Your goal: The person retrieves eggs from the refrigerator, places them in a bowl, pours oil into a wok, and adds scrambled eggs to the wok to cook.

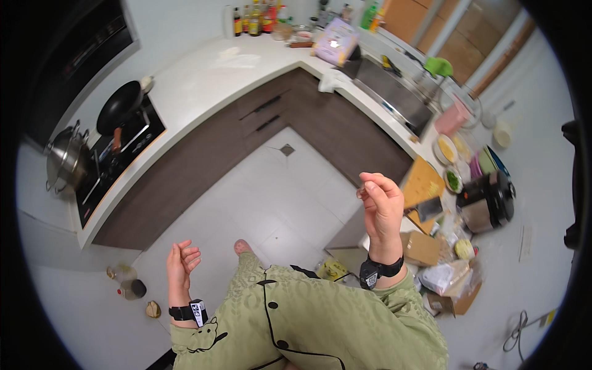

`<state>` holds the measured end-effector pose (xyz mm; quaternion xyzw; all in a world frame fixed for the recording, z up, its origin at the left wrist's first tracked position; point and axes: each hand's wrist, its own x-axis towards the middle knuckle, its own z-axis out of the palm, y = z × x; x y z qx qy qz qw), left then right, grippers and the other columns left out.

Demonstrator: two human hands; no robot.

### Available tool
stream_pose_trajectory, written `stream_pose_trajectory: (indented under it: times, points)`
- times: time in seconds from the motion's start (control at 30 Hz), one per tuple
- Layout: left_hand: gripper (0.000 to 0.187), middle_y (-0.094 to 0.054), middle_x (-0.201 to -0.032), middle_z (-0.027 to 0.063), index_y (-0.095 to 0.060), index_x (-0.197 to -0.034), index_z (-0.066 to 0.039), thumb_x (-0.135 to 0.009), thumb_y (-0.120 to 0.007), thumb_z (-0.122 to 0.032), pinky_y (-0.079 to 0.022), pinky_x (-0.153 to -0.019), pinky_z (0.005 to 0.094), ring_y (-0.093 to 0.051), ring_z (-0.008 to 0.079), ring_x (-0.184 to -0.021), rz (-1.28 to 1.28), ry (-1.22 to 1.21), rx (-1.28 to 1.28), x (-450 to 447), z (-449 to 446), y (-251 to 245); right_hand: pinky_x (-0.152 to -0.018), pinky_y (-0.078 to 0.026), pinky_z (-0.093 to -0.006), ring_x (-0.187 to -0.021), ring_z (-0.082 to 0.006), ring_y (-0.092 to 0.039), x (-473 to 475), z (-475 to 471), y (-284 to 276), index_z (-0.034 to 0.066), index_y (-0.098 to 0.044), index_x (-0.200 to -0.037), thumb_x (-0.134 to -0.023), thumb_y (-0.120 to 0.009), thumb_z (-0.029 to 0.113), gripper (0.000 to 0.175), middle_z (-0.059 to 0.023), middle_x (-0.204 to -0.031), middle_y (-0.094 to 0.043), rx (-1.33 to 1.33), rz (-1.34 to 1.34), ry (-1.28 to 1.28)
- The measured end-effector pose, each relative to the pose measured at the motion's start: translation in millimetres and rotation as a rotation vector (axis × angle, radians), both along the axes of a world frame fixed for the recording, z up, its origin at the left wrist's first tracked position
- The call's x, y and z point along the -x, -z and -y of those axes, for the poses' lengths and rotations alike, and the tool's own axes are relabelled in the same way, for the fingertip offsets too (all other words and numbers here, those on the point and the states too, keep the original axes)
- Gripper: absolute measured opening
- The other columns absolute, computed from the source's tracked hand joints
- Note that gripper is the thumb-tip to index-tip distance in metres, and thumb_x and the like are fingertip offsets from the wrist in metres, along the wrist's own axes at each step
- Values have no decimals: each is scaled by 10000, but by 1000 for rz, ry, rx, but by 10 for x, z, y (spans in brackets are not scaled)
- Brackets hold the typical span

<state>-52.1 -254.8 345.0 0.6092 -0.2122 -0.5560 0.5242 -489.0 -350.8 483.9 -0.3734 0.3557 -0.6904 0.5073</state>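
Note:
My left hand (182, 261) hangs low over the floor tiles, its fingers apart and slightly curled, with nothing in it. Raised beside the right-hand counter is my right hand (381, 196), its fingers bent and the thumb against the index finger; whether something small is pinched there cannot be told. Closest to it lies a wooden cutting board (420, 182) with chopped pieces on it and a cleaver (430, 209) across it. Beyond the board are a plate of chopped greens (453, 179), a bowl with yellow food (446, 149) and a black electric pressure cooker (488, 201).
At the left, a wok (119, 108) and a steel steamer pot (69, 159) stand on the gas hob (152, 134). A sink (391, 90) is set in the far right counter. Cardboard boxes (420, 248) and bags crowd the right side. Jars (134, 289) stand on the floor at left.

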Motion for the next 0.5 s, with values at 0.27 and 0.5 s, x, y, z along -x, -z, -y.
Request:
stream_pose_trajectory:
  times: [0.27, 0.5]
  points:
    - [431, -656, -929, 129, -569, -1130, -6, -1010, -363, -365, -550, -755, 338, -650, 203, -858, 37, -255, -35, -1250, 98, 14, -497, -341, -224, -520, -52, -365, -1527, 1174, 193, 104, -468, -697, -858, -679, 96, 265, 33, -637, -462, -24, -30, -178]
    - [520, -658, -992, 126, -605, -1068, -15, -996, -346, -460, -526, -790, 347, -635, 200, -923, 27, -403, -69, -2032, 42, 161, -537, -481, -340, -422, -134, -272, -3045, 1769, 115, 118, -315, -479, -992, -380, 399, 588, 2, -445, -277, 179, -12, -656]
